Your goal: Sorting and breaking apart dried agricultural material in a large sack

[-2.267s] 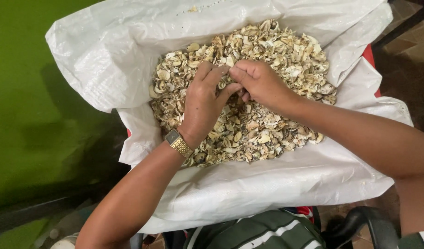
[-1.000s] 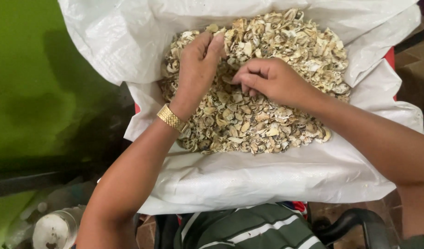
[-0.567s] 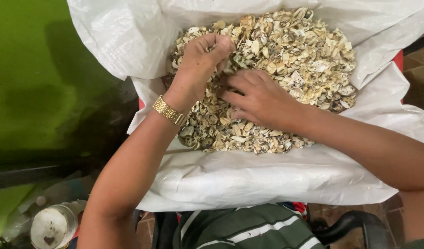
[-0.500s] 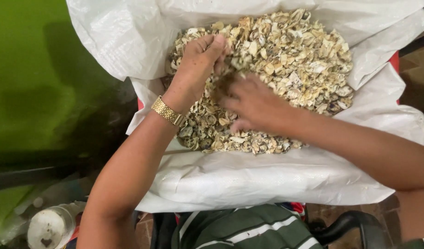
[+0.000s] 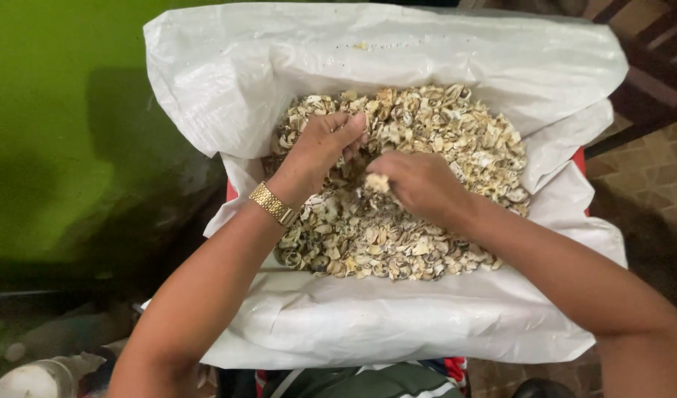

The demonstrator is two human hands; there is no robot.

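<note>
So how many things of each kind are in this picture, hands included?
Hands: 2, left hand and right hand
White sack: 1
Heap of pale shell pieces: 1, pieces too many to count
Gold wristwatch: 1
White container: 1
Total: 6

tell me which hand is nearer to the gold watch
Left. The gold watch sits on the left wrist, right behind the left hand. The right hand is off to the watch's right, over the shell pieces in the white sack.
</note>
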